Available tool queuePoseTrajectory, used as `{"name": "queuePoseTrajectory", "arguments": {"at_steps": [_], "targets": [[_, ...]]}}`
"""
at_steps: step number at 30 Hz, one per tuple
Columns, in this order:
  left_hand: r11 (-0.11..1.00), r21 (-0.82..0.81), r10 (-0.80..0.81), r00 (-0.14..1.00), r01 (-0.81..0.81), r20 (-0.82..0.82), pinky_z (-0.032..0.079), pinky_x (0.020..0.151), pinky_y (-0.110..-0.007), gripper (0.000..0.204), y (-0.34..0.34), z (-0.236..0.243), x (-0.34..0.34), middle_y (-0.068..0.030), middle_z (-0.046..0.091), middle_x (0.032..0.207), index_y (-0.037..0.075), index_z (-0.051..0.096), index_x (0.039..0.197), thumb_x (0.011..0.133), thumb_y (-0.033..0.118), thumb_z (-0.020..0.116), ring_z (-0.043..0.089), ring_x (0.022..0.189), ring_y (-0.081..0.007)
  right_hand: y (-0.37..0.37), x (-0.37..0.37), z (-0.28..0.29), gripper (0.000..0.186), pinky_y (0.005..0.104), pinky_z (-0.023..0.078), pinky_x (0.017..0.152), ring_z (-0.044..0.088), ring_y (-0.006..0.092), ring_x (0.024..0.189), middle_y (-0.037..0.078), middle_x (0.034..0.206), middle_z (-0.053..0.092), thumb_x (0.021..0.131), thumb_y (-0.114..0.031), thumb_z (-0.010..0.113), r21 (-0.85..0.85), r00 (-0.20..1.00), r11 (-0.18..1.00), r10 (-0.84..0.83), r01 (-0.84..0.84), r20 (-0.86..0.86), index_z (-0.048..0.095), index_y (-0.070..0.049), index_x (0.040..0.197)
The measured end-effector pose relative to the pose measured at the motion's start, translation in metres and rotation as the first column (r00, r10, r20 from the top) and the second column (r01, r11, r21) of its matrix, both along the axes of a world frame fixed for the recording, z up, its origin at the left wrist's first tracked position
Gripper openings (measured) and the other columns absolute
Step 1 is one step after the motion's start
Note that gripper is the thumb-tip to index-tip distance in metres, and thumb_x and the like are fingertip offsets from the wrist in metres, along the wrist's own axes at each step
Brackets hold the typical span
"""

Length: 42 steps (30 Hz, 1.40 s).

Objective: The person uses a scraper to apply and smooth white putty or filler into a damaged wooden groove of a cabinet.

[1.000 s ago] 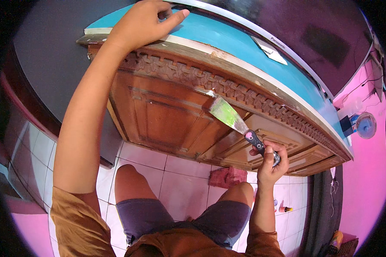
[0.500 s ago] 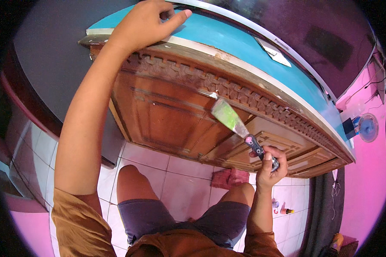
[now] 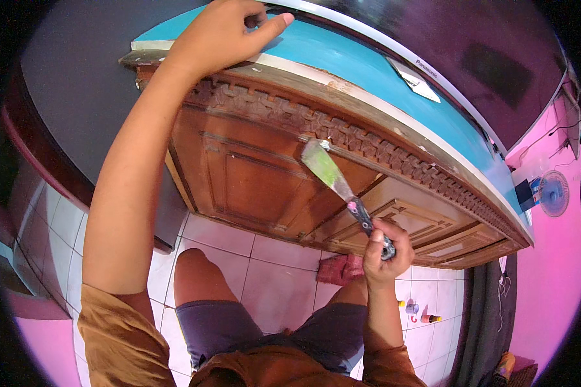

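Observation:
My right hand grips the dark handle of a putty knife. Its flat blade, smeared green, points up and left and touches the carved trim of a brown wooden cabinet. My left hand rests on the cabinet's blue top near its left corner, fingers curled over the far edge. My bare knees show below, above a pink tiled floor.
A white card lies on the blue top. A red cloth lies on the floor tiles by the cabinet base. Small bottles stand on the floor at right. A small fan sits against the pink wall.
The putty knife has shifted slightly left along the carved trim, my right hand following. My left hand stays on the cabinet top.

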<state>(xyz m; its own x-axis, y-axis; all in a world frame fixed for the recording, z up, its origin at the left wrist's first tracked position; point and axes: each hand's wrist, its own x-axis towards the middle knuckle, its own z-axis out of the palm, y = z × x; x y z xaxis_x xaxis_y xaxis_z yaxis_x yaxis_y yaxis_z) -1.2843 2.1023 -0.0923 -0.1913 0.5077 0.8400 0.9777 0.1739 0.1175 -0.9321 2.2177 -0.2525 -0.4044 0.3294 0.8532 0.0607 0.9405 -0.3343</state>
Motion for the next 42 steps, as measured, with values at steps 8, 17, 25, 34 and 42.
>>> {"name": "queuePoseTrajectory", "arguments": {"at_steps": [8,17,25,34,42], "targets": [[1.000,0.020,-0.004,1.000,0.004,0.025,0.048,0.066,-0.036,0.049,0.000,0.002,0.004,-0.0154,0.063,0.081,-0.001,0.068,0.083,0.091,0.046,0.061,0.060,0.073,-0.0287,0.011,0.009,-0.012,0.010,0.0347,0.056,0.066,0.071,0.0261,0.071,0.015,0.080,0.071,0.084,-0.007,0.067,0.134,0.998,0.991,-0.009,0.017,-0.057,0.065,0.001,0.089],[0.996,0.080,-0.038,0.998,0.042,-0.055,0.046,0.064,-0.037,0.047,0.005,-0.002,-0.008,-0.0139,0.061,0.079,-0.003,0.067,0.082,0.091,0.043,0.062,0.057,0.069,-0.0264,0.024,0.031,-0.022,0.011,0.0348,0.057,0.065,0.070,0.0276,0.070,0.017,0.080,0.070,0.086,-0.007,0.066,-0.020,0.995,1.000,0.014,-0.016,-0.099,0.064,0.003,0.091],[1.000,-0.017,0.013,0.999,-0.012,0.042,0.046,0.062,-0.036,0.046,0.002,0.002,0.003,-0.0139,0.060,0.080,-0.003,0.067,0.082,0.092,0.042,0.061,0.059,0.070,-0.0272,0.012,0.012,-0.017,0.013,0.0341,0.054,0.067,0.067,0.0233,0.071,0.017,0.082,0.069,0.089,-0.008,0.063,0.079,0.986,0.996,0.060,-0.048,-0.152,0.063,0.005,0.091],[0.998,-0.044,0.044,0.984,-0.037,0.172,0.041,0.066,-0.035,0.042,0.008,0.003,0.018,-0.0120,0.056,0.076,-0.004,0.064,0.081,0.094,0.036,0.060,0.054,0.072,-0.0231,-0.004,0.001,-0.027,0.012,0.0317,0.054,0.064,0.069,0.0208,0.072,0.012,0.084,0.070,0.089,-0.007,0.066,-0.379,0.967,0.898,0.152,-0.222,-0.205,0.066,0.000,0.099],[0.998,-0.041,0.042,0.992,-0.037,0.122,0.040,0.062,-0.034,0.044,0.006,0.007,0.015,-0.0112,0.057,0.075,-0.004,0.068,0.081,0.092,0.038,0.062,0.052,0.069,-0.0208,-0.003,0.056,-0.050,0.023,0.0342,0.056,0.072,0.069,0.0228,0.078,0.016,0.094,0.069,0.098,-0.015,0.058,-0.708,0.759,0.307,0.084,-0.636,-0.646,0.056,0.001,0.114]]}}
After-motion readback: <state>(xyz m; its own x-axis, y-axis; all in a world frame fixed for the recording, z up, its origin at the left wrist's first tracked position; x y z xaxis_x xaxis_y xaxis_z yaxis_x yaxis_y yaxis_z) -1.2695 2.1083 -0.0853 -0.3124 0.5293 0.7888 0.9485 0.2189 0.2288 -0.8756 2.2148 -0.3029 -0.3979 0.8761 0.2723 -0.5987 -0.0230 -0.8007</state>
